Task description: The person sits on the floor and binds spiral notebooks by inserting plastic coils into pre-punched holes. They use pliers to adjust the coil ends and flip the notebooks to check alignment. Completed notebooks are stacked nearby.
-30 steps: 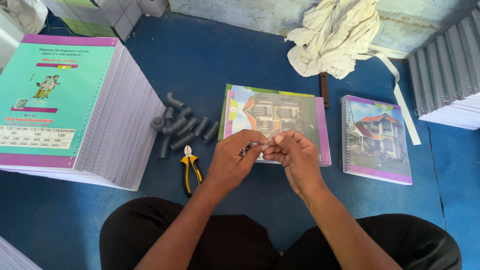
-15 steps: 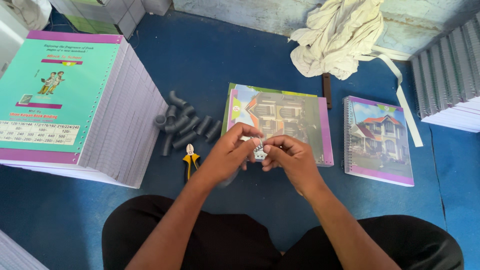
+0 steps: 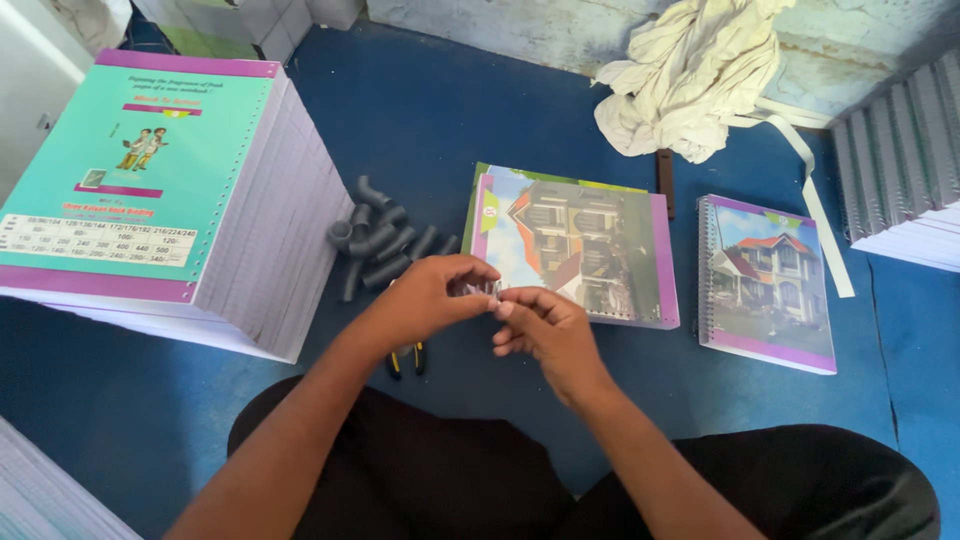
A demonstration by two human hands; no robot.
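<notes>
My left hand (image 3: 425,300) and my right hand (image 3: 545,335) meet over the blue floor, fingertips pinched together on a small shiny wire piece (image 3: 478,289). Just beyond the hands lies a notebook with a house picture on its cover (image 3: 585,240), resting on another cover. Yellow-handled pliers (image 3: 405,360) lie on the floor under my left wrist, mostly hidden. A pile of grey spiral coils (image 3: 380,240) sits left of the notebook.
A tall stack of teal-covered paper (image 3: 150,170) stands at the left. A spiral-bound house-cover notebook (image 3: 770,280) lies at the right, with a stack of bound notebooks (image 3: 905,160) beyond it. A crumpled pale cloth (image 3: 690,75) lies by the wall. My black-clad legs fill the bottom.
Both hands stayed together on the small wire piece and drifted slightly toward me, so the left wrist now covers more of the pliers.
</notes>
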